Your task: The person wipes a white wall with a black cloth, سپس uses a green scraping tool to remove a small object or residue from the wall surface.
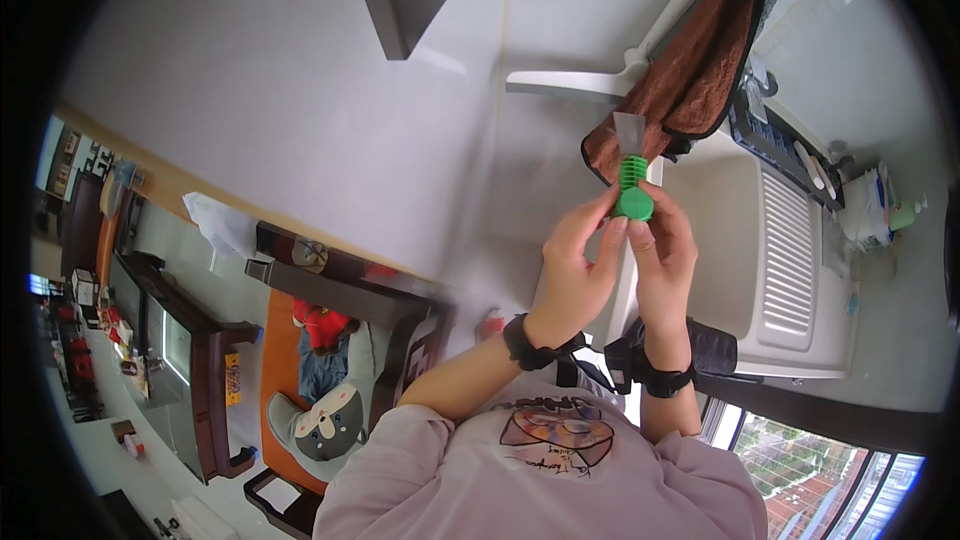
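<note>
Held up before my chest is a small tool with a green ribbed plastic handle (634, 178). Its near end is a round green disc, and a flat, greyish blade (630, 132) points away from me. My left hand (583, 255) pinches the disc end from the left, thumb on the near edge. From the other side, my right hand (667, 251) grips the same end, the two thumbs almost side by side. The fingers hide the sides of the green part. Behind the blade hangs a brown towel (694, 67) with dark edging.
On the right is a white laundry sink (709, 270) with a ribbed washboard (787, 262). A dark tray (780, 146) and a white bucket (862, 210) stand along its far side. Leftward lies a wooden bench (281, 360) with an orange seat and a plush cushion (326, 424).
</note>
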Available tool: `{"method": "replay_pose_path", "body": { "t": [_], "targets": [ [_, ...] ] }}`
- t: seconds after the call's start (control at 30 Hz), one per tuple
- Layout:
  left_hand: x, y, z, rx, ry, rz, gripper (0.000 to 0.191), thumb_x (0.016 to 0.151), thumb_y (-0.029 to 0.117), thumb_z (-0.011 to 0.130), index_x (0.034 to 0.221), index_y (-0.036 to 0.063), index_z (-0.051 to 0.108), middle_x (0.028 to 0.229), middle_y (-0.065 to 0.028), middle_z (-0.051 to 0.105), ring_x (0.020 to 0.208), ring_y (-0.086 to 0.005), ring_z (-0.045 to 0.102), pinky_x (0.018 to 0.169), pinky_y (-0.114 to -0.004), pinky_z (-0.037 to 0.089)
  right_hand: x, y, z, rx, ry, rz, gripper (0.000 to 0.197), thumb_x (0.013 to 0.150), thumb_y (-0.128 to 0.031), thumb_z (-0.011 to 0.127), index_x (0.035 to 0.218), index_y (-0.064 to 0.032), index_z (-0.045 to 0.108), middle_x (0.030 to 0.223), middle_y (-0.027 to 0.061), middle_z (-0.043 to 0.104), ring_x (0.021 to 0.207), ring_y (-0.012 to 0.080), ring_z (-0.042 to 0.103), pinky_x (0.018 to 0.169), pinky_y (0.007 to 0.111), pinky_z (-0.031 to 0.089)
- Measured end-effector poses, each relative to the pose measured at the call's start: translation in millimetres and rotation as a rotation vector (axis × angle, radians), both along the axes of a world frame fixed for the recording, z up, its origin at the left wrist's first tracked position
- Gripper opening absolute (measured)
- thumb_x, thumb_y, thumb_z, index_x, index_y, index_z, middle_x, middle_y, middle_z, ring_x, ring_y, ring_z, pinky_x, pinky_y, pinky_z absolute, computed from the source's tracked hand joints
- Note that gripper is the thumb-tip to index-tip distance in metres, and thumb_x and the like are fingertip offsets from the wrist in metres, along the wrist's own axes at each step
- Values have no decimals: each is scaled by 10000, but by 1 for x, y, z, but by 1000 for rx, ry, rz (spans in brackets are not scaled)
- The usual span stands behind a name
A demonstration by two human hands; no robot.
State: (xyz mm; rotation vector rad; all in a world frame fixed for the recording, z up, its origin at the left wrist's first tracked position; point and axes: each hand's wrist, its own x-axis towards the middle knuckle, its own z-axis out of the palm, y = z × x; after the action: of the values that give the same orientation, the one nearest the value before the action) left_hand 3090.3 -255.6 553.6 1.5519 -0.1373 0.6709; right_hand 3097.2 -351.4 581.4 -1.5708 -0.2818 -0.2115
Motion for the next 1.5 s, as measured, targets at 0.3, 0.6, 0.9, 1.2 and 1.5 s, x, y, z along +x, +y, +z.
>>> {"method": "replay_pose_path", "body": {
  "t": [0.3,0.6,0.9,1.2,1.5],
  "targets": [
    [-31,-36,-5,87,32,-24,286,829,58,576,1110,3,565,981,-134,630,878,-208,616,771,-292,462,-31,-43,-13,149,96,28,316,882,-61,525,1183,13,467,1047,80,550,945,127,524,847,260,414],
    [-86,-94,-4,27,70,60,292,838,53,554,1123,-7,553,988,-145,627,894,-218,616,777,-294,459,-70,-102,-18,87,105,179,326,875,-77,543,1179,12,467,1062,77,543,970,133,518,847,264,416],
    [-140,-120,-10,0,215,231,295,857,72,531,1138,-16,544,1011,-140,625,934,-194,601,812,-290,447,-101,-119,-27,117,183,404,315,872,-58,539,1172,2,465,1086,85,547,981,142,530,856,278,431],
    [-170,-116,-15,19,214,350,287,852,80,536,1123,-15,551,962,-158,622,848,-226,609,753,-298,463,-123,-113,-37,132,243,511,318,867,-30,530,1177,-9,460,1107,89,540,984,142,540,855,270,441],
    [-208,-124,-21,32,253,256,293,861,104,532,1129,-11,548,962,-169,623,871,-213,609,774,-305,459,-169,-120,-46,68,193,325,338,823,7,557,1153,-26,490,1065,85,570,928,141,572,807,267,469]
  ]
}}
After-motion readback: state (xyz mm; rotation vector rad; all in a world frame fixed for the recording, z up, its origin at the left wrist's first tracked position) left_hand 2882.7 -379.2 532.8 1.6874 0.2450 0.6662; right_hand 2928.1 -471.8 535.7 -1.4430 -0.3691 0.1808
